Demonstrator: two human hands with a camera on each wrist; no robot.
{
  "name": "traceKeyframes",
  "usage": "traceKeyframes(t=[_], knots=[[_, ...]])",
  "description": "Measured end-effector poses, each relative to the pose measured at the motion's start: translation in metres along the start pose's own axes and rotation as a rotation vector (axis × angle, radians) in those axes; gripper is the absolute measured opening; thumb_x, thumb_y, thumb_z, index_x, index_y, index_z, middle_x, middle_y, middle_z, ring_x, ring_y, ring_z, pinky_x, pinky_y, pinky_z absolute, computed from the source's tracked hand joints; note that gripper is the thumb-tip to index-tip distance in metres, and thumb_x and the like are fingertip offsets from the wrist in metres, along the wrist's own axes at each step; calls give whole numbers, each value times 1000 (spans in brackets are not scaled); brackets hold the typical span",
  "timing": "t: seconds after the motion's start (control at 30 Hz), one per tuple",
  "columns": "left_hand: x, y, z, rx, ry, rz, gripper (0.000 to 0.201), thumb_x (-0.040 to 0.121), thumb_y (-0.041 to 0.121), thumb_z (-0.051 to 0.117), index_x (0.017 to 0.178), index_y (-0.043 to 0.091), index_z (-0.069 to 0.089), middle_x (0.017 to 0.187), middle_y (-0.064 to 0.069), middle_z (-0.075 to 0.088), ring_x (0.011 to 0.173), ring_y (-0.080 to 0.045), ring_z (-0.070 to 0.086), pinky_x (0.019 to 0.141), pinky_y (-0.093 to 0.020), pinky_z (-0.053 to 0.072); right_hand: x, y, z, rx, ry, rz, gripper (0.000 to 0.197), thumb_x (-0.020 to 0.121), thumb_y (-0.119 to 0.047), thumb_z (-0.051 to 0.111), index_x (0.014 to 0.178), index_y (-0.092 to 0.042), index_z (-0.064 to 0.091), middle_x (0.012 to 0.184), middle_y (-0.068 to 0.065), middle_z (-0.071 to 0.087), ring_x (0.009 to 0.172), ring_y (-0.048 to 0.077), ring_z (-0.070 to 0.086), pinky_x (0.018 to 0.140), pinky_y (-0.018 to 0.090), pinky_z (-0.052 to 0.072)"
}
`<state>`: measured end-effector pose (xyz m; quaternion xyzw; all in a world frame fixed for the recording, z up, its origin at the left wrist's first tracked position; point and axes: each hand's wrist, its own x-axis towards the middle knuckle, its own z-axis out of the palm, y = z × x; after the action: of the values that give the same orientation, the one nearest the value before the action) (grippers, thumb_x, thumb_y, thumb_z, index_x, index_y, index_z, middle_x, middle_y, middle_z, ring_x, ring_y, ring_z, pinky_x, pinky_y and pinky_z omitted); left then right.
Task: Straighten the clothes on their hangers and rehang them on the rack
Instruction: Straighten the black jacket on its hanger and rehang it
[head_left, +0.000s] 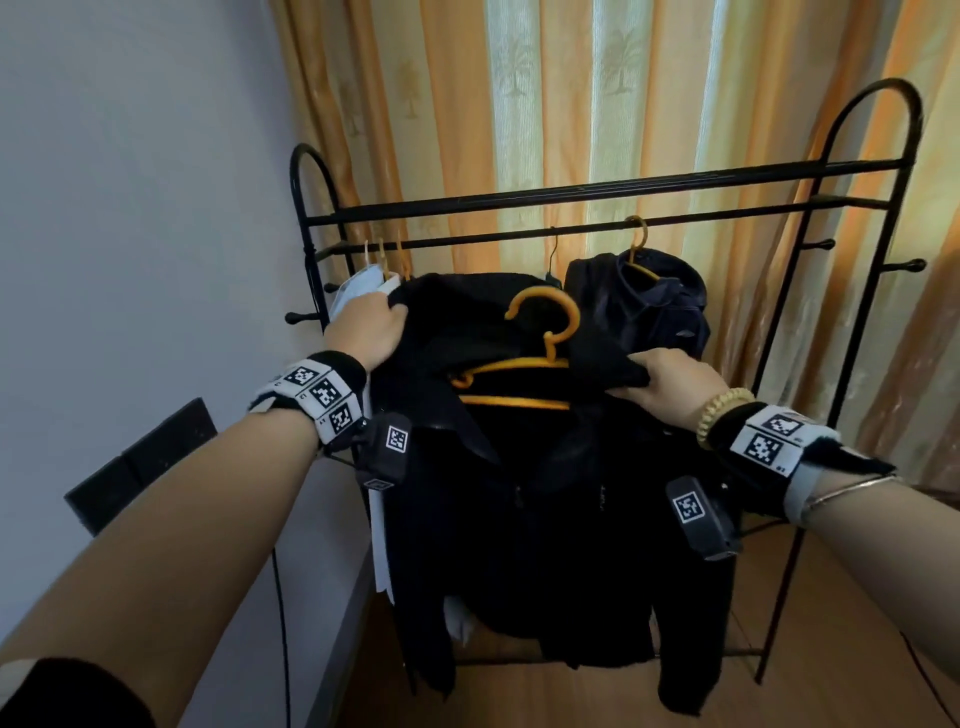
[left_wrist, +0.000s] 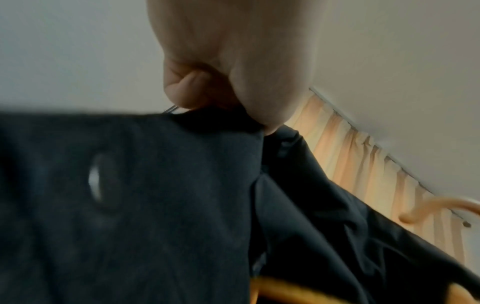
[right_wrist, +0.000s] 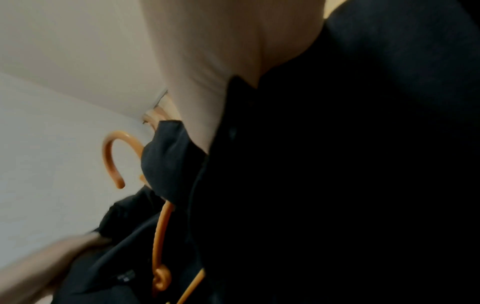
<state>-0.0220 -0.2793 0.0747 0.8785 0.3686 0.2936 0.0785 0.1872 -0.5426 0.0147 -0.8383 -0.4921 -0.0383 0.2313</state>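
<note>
A black jacket (head_left: 530, 519) hangs in front of me on an orange hanger (head_left: 545, 332), held off the black rack (head_left: 571, 195). My left hand (head_left: 371, 325) grips the jacket's left shoulder; my right hand (head_left: 670, 382) grips its right shoulder. The hanger's hook is free in the air below the rail (head_left: 519, 236). In the left wrist view my left hand's curled fingers (left_wrist: 187, 88) pinch the dark cloth (left_wrist: 130, 205). The right wrist view shows my right hand's palm (right_wrist: 221, 61) against the jacket (right_wrist: 337, 185) and the orange hook (right_wrist: 114, 156).
A dark garment (head_left: 639, 301) hangs on an orange hanger at the rail's right. Light clothes (head_left: 358, 291) hang at the rail's left. Striped orange curtains (head_left: 571, 104) stand behind the rack. A white wall (head_left: 130, 208) is on the left, wooden floor (head_left: 831, 649) below.
</note>
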Motion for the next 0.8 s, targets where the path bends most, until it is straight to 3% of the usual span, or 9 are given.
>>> traceKeyframes(t=[0.1,0.17,0.23,0.3,0.43,0.53,0.63,0.7,0.8], knots=[[9,7,-13,-124,74,19,28,96,18,37,72,6,45,85,-18,53,90,-34,55,69,-32,32,1,-6,2,28,-45,-16,33,86,-44,60,112,-25,64,101,0,70,87,20,65,71,37,54],[10,13,-16,-309,70,36,20,98,20,42,96,5,54,99,-14,59,96,-28,56,75,-32,38,6,-12,3,73,-35,-17,36,84,-46,62,113,-24,65,99,0,70,86,20,66,74,40,55],[4,25,-17,-506,-123,105,30,97,19,49,126,9,47,120,-7,57,108,-18,53,87,-32,44,10,-16,5,151,3,-5,38,82,-49,63,109,-23,66,98,1,70,87,21,66,77,42,55],[0,27,-15,-450,-279,191,44,96,17,51,139,16,41,126,-1,50,116,-13,46,96,-27,37,12,-18,8,279,45,19,38,77,-53,64,100,-23,68,93,1,71,86,22,67,79,43,55],[5,-2,-15,-7,-50,159,42,94,48,38,122,29,62,124,-3,57,123,-27,45,101,-39,34,16,-17,9,452,119,-4,32,70,-55,66,83,-26,69,83,0,72,79,19,68,78,46,55],[-7,-20,-17,-129,-375,82,55,88,67,38,121,28,57,109,5,59,106,-19,54,94,-33,39,20,-21,1,483,131,-53,9,78,-33,72,77,-25,68,79,0,72,77,17,68,75,41,54],[-18,-21,-18,-73,-401,183,76,70,78,49,126,26,52,109,6,58,102,-14,54,87,-29,42,20,-29,-6,482,143,-97,17,79,-25,73,82,-8,70,83,10,73,78,22,69,74,41,55],[-23,-21,-8,-24,-353,238,69,74,75,52,120,24,55,110,2,64,103,-18,59,89,-35,48,19,-32,-7,456,155,-114,19,77,-24,74,79,-6,69,80,11,72,74,21,68,69,38,53],[-40,-12,15,-66,-219,257,42,90,57,48,110,21,57,100,-1,66,93,-20,60,80,-37,49,17,-28,-6,407,149,-104,17,72,-36,77,72,-22,68,76,3,71,73,16,67,67,34,53]])
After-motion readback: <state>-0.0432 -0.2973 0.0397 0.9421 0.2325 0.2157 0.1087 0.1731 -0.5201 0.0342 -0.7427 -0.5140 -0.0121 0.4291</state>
